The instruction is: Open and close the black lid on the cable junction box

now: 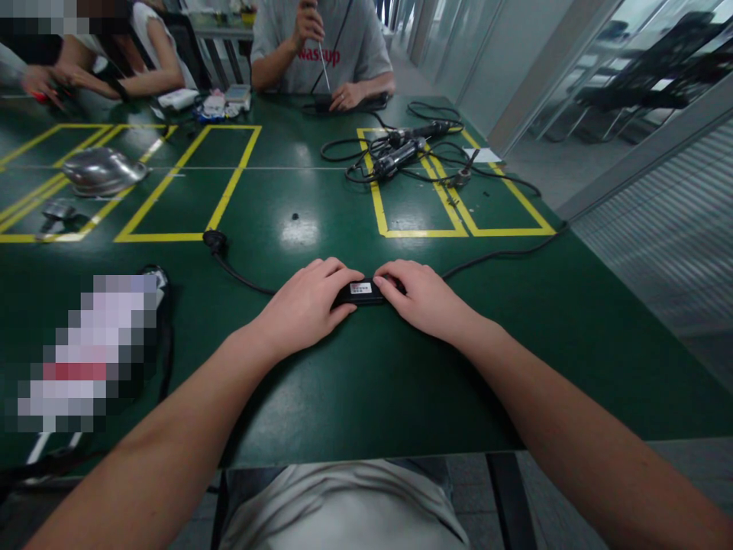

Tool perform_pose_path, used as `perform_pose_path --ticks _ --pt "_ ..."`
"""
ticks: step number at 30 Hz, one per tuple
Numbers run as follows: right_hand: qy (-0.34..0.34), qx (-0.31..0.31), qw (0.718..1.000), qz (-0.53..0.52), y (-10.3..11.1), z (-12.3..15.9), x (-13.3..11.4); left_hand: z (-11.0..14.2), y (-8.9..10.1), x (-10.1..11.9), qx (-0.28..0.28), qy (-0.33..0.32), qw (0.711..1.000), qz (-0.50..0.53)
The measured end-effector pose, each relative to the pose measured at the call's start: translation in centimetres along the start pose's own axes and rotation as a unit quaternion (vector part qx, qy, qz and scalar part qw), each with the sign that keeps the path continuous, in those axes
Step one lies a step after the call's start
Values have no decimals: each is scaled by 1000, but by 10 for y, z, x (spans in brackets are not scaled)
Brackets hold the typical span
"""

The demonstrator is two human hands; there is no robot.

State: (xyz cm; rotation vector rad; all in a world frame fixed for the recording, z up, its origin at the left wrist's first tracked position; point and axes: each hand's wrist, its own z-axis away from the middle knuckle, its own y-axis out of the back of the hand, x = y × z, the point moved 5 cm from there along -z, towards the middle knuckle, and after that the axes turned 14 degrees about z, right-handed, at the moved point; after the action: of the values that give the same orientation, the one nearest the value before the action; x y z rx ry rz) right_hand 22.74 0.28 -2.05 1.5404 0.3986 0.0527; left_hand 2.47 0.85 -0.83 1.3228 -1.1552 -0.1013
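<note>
A small black power adapter (369,299) with a white label on top lies on the green table in front of me. My left hand (312,302) is closed round its left end, thumb along the near side and fingers over the far side. At the right end my right hand (421,298) holds it too, its fingers curled and partly hiding that end. A black cord (243,283) runs out past my left hand to a plug (214,242). From beyond my right hand another cable (498,253) trails to the table's right edge.
Electric screwdrivers (401,156) with tangled cables lie at the back right. A shiny metal part (103,169) sits at the left, near yellow tape lines (234,179). A blurred-out pale object (95,347) is front left. Across the table a person (337,69) holds a thin rod; another sits back left.
</note>
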Motion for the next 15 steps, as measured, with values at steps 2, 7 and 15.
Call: perform_pose_path --ticks 2,7,15 --pt "-2 -1 1000 -11 1 0 0 0 0 0 -3 1 1000 0" --pt "14 19 999 -40 3 0 -1 -1 -1 0 -8 -2 1000 2" --pt "60 29 997 -28 -2 2 -1 -1 0 -1 -7 6 1000 13"
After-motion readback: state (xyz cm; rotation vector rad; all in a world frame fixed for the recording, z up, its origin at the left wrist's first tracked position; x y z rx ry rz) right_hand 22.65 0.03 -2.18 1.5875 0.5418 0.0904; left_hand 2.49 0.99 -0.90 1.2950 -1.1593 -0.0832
